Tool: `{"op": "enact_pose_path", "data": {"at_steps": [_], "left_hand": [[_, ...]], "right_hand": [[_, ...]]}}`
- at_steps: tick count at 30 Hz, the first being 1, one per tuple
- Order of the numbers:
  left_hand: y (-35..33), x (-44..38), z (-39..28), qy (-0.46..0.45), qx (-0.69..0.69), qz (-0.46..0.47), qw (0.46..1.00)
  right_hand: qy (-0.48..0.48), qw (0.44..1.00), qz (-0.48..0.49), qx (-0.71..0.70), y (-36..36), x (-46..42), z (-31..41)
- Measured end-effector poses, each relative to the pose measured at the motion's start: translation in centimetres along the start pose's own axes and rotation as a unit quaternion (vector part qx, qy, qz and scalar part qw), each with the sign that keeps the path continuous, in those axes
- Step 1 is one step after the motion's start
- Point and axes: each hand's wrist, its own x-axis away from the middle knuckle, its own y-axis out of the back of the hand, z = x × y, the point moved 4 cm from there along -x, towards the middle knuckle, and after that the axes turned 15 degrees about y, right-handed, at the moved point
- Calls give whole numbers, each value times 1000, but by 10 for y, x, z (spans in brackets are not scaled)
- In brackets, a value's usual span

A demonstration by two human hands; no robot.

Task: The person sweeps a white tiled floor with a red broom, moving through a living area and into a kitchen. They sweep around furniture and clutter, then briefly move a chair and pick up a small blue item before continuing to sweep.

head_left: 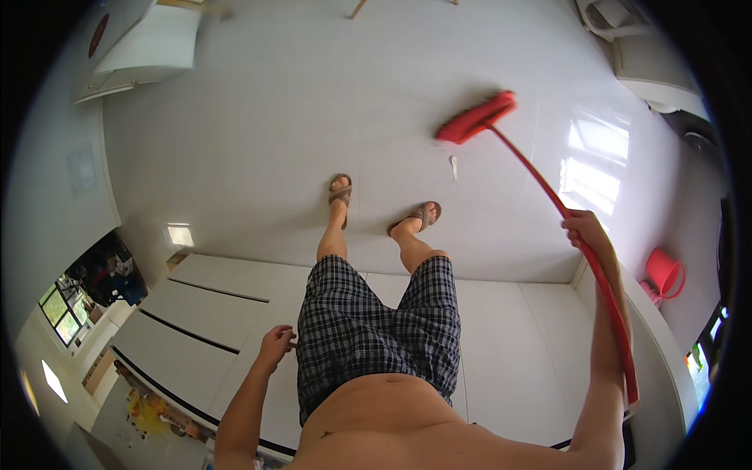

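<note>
My right hand (586, 228) is closed around the red handle of a broom (531, 170), whose upper end runs back along my forearm. The broom's red head (477, 119) is on the pale floor ahead and to the right of my feet; it looks blurred. A small whitish scrap (453, 168) lies on the floor just on my side of the head, apart from it. Beside my checked shorts (376, 323), my left hand (277, 348) hangs with loosely bent fingers and nothing in it.
Behind my legs runs a white cabinet with drawers (217, 320). A red bucket (664, 273) stands on the right. A white cabinet (658, 73) and a white chair (614, 17) are at the upper right. An open white door or panel (153, 44) juts in at the upper left.
</note>
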Motion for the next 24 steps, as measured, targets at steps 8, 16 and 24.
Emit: {"op": "enact_pose_path", "data": {"at_steps": [8,16,24], "left_hand": [[-24,-18,-15,-13,-23,18,999],[9,8,-22,-25,7,-31,999],[7,-12,-21,-20,-17,-14,1000]], "right_hand": [[43,984,124,121,-83,84,64],[100,952,275,94,-239,-58,18],[32,983,94,154,-13,13,26]]}}
